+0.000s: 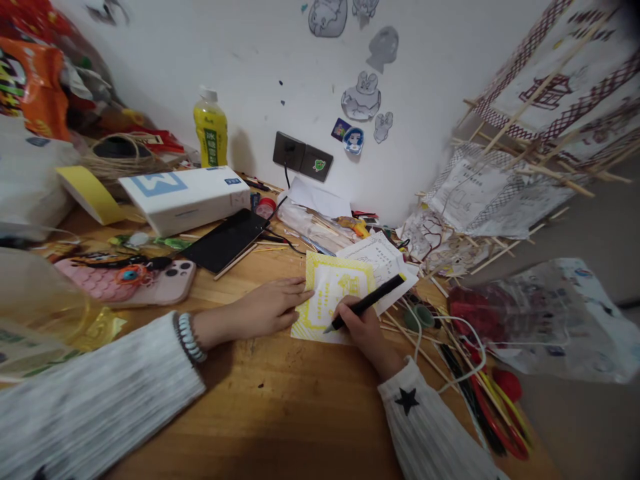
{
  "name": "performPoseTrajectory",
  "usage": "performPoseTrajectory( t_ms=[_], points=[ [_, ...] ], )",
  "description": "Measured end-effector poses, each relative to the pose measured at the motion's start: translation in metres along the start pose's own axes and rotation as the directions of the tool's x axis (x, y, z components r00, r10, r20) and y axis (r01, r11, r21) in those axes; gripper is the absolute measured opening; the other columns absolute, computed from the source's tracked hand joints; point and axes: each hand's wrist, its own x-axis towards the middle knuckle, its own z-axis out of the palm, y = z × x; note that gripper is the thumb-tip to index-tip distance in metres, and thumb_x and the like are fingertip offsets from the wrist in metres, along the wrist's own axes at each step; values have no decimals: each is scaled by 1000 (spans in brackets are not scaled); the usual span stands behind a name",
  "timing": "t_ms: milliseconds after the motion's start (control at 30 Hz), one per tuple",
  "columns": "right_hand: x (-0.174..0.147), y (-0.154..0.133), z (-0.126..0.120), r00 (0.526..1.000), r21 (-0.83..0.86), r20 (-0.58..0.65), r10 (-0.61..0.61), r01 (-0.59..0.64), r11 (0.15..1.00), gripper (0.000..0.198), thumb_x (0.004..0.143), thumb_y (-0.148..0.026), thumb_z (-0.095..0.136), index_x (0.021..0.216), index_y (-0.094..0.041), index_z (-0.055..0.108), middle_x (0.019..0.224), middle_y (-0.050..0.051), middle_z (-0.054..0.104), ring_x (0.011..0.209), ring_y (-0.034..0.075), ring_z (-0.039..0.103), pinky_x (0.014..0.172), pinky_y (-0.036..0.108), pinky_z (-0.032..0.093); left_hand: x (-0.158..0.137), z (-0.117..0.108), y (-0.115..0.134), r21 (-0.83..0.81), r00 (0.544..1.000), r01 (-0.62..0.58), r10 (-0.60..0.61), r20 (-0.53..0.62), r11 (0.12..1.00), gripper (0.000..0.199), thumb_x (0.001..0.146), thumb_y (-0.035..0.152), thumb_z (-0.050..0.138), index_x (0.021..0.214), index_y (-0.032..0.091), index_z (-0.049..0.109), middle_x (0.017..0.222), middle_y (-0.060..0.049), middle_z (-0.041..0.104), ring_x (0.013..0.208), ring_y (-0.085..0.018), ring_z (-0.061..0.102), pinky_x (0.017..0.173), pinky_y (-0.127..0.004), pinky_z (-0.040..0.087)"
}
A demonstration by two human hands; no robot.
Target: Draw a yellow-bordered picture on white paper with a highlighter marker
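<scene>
A sheet of white paper with a yellow drawing (pixel 315 272) lies on the wooden table, with a patterned border and a small building on it. My left hand (pixel 267 307) rests flat at its left edge, fingers stretched out and holding nothing. In my right hand (pixel 361 327) is a black marker (pixel 379 295), gripped like a pen and slanting up to the right. Its tip is at the lower middle of the sheet. Another sheet with a dark line drawing (pixel 385 257) lies partly under the yellow one.
Left are a pink-cased phone (pixel 170 283), a black tablet-like slab (pixel 227 240), a white box (pixel 187 200), yellow tape (pixel 93 195) and a drink bottle (pixel 211 130). A stick-framed paper lantern (pixel 500 180) stands right, above a plastic bag (pixel 550 327). Thin sticks and cords (pixel 500 407) lie near my right arm.
</scene>
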Motion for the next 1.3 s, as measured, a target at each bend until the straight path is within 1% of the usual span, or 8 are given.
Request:
performPoseTrajectory(
  t_ms=[67,167,333,567,700,833,1100,1300],
  points=[
    [0,-1,0,1000,-2,-9,-1,1,1000,21,73,-33,59,57,-19,57,52,-3,53,46,11,47,43,21,39,0,-1,1,6,1000,8,-8,4,1000,53,88,21,45,141,14,44,146,-11,44,138,-25,35,110,-39,31],
    [0,0,1,1000,3,18,20,-20,1000,19,73,-33,59,60,-19,57,49,-4,52,42,11,47,41,21,38,1,-2,2,15,1000,13,-13,10,1000,52,89,22,45,140,14,45,145,-12,44,138,-25,35,110,-40,32],
    [2,4,1,1000,-23,30,-7,7,1000,21,73,-33,57,57,-20,55,48,-4,49,41,10,44,40,21,35,1,-2,1,24,1000,8,-8,23,1000,53,89,22,43,141,12,44,146,-14,43,138,-26,34,110,-40,32],
    [2,7,-2,998,-47,59,-3,6,999,22,71,-29,53,52,-19,51,50,-3,48,49,10,44,46,21,36,1,1,-1,28,999,11,-12,36,1000,54,90,22,43,142,11,42,146,-14,42,139,-27,33,111,-42,30],
    [2,5,-1,1000,-26,3,31,-31,999,24,72,-34,53,54,-19,54,51,-3,50,44,10,42,42,21,33,1,0,0,27,999,12,-14,43,1000,54,89,21,44,142,10,43,146,-15,42,139,-27,33,112,-41,29],
    [4,2,1,999,-23,-39,19,-20,1000,22,71,-35,54,55,-19,54,49,-4,50,42,9,42,41,21,32,2,-1,1,25,999,16,-17,47,1000,54,89,21,43,142,9,43,146,-15,43,138,-27,34,112,-41,29],
    [3,4,-1,1000,-35,-17,-3,3,999,20,71,-32,53,55,-20,54,51,-4,50,45,10,43,44,22,34,1,1,-1,21,999,9,-10,44,1000,54,90,22,44,142,9,43,146,-15,42,138,-27,33,112,-42,29],
    [3,6,-3,999,-17,33,5,-5,1000,21,65,-29,55,47,-21,48,46,-4,44,48,11,42,46,22,35,1,1,-2,24,999,5,-6,38,1000,55,89,21,44,142,9,42,147,-14,41,139,-26,33,112,-42,30]
  ],
)
